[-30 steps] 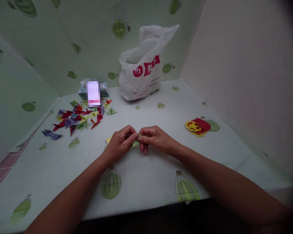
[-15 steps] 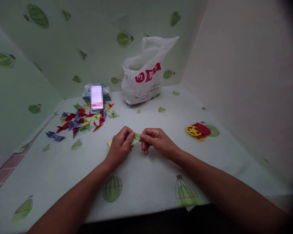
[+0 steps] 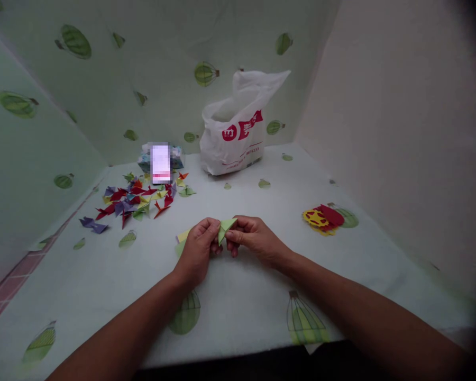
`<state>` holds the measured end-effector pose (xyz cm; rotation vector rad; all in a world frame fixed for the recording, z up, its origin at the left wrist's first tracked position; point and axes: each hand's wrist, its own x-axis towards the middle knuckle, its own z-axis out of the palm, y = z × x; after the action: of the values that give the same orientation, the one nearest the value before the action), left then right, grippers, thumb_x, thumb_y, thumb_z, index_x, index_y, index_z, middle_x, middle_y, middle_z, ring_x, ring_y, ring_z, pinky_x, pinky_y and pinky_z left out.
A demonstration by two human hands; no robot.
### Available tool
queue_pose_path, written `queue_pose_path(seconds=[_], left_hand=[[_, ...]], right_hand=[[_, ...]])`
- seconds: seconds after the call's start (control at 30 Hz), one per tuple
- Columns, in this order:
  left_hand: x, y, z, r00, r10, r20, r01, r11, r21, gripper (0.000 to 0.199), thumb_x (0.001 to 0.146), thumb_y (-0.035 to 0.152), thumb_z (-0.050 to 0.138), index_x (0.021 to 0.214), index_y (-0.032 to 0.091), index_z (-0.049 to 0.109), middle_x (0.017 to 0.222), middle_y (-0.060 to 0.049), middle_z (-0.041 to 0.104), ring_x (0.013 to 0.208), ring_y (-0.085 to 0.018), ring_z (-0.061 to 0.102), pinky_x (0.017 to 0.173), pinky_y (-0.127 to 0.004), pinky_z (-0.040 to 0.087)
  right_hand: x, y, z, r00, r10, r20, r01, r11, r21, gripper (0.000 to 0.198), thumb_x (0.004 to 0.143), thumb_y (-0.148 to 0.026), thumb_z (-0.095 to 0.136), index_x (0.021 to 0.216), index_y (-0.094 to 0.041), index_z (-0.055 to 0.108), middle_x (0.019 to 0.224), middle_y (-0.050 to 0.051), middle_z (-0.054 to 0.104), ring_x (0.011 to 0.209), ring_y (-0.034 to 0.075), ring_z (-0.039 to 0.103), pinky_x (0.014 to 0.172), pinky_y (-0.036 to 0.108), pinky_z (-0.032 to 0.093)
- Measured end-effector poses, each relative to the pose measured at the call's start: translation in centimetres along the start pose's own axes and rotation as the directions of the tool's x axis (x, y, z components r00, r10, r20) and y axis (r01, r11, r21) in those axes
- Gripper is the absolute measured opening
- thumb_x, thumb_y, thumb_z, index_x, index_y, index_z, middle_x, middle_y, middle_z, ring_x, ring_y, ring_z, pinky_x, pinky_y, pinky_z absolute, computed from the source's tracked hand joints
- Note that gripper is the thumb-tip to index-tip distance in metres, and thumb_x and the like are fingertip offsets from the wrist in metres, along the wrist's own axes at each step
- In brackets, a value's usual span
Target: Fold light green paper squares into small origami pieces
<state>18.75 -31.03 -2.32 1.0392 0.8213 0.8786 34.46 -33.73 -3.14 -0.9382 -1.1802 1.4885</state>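
Note:
A small piece of folded light green paper [image 3: 226, 228] is held up between my two hands, over the middle of the table. My left hand [image 3: 200, 246] pinches its left side between thumb and fingers. On its right edge, my right hand [image 3: 257, 238] grips with thumb and curled fingers. The paper shows triangular flaps, with one point directed down. Behind my left hand lie flat paper sheets [image 3: 182, 236], yellow and green, partly hidden by the hand.
Several folded paper birds [image 3: 122, 205] in red, purple, green and orange lie in a heap at the left. Behind them are a blurred lit phone [image 3: 161, 163] and a tissue box [image 3: 177, 157]. A white plastic bag [image 3: 232, 143] stands at the back; red and yellow cut-outs [image 3: 323, 218] lie right.
The green paper has turned in my fingers and now shows more of its triangular flaps. The view has tilted slightly, so everything sits a little lower.

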Motion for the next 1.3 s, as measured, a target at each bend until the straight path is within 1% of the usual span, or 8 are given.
queue_pose_path(seconds=[0.13, 0.33, 0.77, 0.9, 1.0, 1.07, 1.2, 1.3], left_hand=[[-0.04, -0.20, 0.27, 0.995, -0.064, 0.071, 0.071, 0.991, -0.109, 0.032, 0.085, 0.037, 0.066, 0.067, 0.017, 0.047, 0.056, 0.005, 0.046, 0.046, -0.006, 0.037, 0.046, -0.020, 0.027], [-0.02, -0.39, 0.18, 0.981, -0.110, 0.162, 0.140, 0.972, -0.189, 0.035, 0.090, 0.034, 0.060, 0.062, 0.017, 0.046, 0.053, 0.004, 0.046, 0.048, -0.008, 0.042, 0.050, -0.022, 0.033], [0.10, -0.42, 0.08, 0.969, -0.154, 0.192, 0.196, 0.954, -0.226, 0.034, 0.091, 0.039, 0.059, 0.066, 0.017, 0.049, 0.052, 0.005, 0.042, 0.049, -0.009, 0.040, 0.055, -0.024, 0.039], [-0.10, -0.39, 0.18, 0.991, -0.055, 0.121, 0.072, 0.987, -0.145, 0.032, 0.090, 0.039, 0.061, 0.069, 0.019, 0.047, 0.056, 0.005, 0.045, 0.052, -0.009, 0.042, 0.055, -0.023, 0.037], [-0.36, -0.33, 0.17, 0.996, 0.082, 0.020, -0.083, 0.995, 0.059, 0.026, 0.091, 0.037, 0.060, 0.075, 0.019, 0.049, 0.060, 0.006, 0.048, 0.055, -0.009, 0.042, 0.056, -0.022, 0.035], [-0.50, -0.26, 0.12, 0.990, 0.144, 0.002, -0.141, 0.963, 0.231, 0.026, 0.093, 0.037, 0.058, 0.076, 0.019, 0.050, 0.062, 0.006, 0.049, 0.057, -0.009, 0.043, 0.058, -0.022, 0.035], [-0.55, -0.20, 0.08, 0.968, 0.250, 0.005, -0.227, 0.873, 0.431, 0.017, 0.092, 0.034, 0.058, 0.085, 0.019, 0.053, 0.074, 0.003, 0.053, 0.063, -0.010, 0.049, 0.062, -0.024, 0.040], [-0.59, -0.32, 0.11, 0.943, 0.331, 0.030, -0.304, 0.824, 0.478, 0.015, 0.090, 0.031, 0.061, 0.100, 0.021, 0.055, 0.089, 0.000, 0.059, 0.074, -0.013, 0.058, 0.071, -0.027, 0.047]], right_hand=[[-0.10, -0.16, 0.17, 1.000, -0.005, 0.009, 0.005, 1.000, 0.029, 0.023, 0.081, -0.035, 0.074, 0.076, -0.016, 0.063, 0.065, -0.001, 0.066, 0.055, 0.010, 0.061, 0.057, 0.025, 0.051], [-0.27, -0.27, 0.40, 1.000, -0.014, 0.023, 0.013, 0.999, 0.040, 0.020, 0.085, -0.031, 0.070, 0.076, -0.016, 0.062, 0.067, 0.001, 0.070, 0.056, 0.010, 0.062, 0.057, 0.024, 0.050], [-0.24, -0.07, 0.35, 0.999, -0.033, 0.036, 0.030, 0.997, 0.077, 0.021, 0.084, -0.034, 0.071, 0.078, -0.017, 0.059, 0.067, -0.001, 0.069, 0.057, 0.010, 0.061, 0.057, 0.024, 0.050], [-0.25, -0.19, 0.45, 0.998, -0.047, 0.042, 0.043, 0.996, 0.074, 0.020, 0.082, -0.034, 0.071, 0.082, -0.017, 0.060, 0.072, 0.001, 0.070, 0.061, 0.012, 0.063, 0.059, 0.026, 0.052], [-0.19, -0.18, 0.45, 0.998, -0.058, 0.003, 0.057, 0.998, 0.041, 0.012, 0.082, -0.027, 0.066, 0.081, -0.018, 0.058, 0.072, 0.001, 0.068, 0.060, 0.012, 0.062, 0.060, 0.026, 0.051], [-0.17, -0.18, 0.41, 0.998, -0.053, -0.038, 0.053, 0.999, -0.014, 0.006, 0.080, -0.022, 0.061, 0.079, -0.018, 0.056, 0.068, -0.001, 0.067, 0.057, 0.011, 0.062, 0.060, 0.026, 0.050], [-0.39, -0.32, 0.40, 0.986, -0.107, -0.126, 0.077, 0.971, -0.227, 0.004, 0.075, -0.015, 0.055, 0.074, -0.019, 0.055, 0.060, -0.004, 0.061, 0.054, 0.011, 0.059, 0.057, 0.024, 0.045], [-0.69, -0.49, 0.55, 0.952, -0.227, -0.207, 0.110, 0.881, -0.461, 0.007, 0.074, -0.013, 0.053, 0.071, -0.020, 0.055, 0.058, -0.004, 0.057, 0.055, 0.011, 0.054, 0.055, 0.024, 0.039]])
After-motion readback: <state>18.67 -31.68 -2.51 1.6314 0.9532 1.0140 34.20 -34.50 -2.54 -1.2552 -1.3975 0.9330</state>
